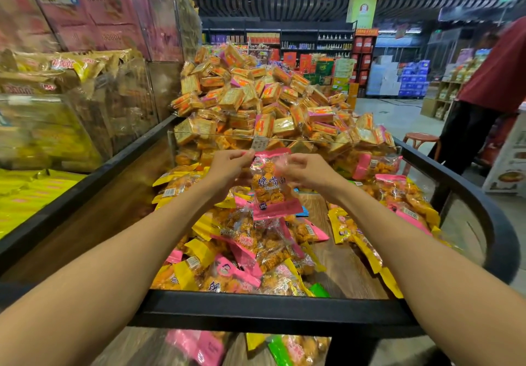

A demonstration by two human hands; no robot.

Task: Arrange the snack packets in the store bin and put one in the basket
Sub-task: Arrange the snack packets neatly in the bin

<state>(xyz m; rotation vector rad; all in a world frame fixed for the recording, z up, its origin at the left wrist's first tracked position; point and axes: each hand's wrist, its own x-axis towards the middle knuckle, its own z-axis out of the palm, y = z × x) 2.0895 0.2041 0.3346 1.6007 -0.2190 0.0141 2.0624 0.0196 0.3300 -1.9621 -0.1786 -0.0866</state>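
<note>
Both hands, left hand (227, 163) and right hand (306, 173), seemingly pinch 1 pink snack packet (271, 184) by its top corners above the bin (273, 304); slippery film could slide free.

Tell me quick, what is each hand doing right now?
Left hand: pinching the top left corner of the pink snack packet, held up over the bin.
Right hand: fingers curled on the same packet's top right edge.
</note>
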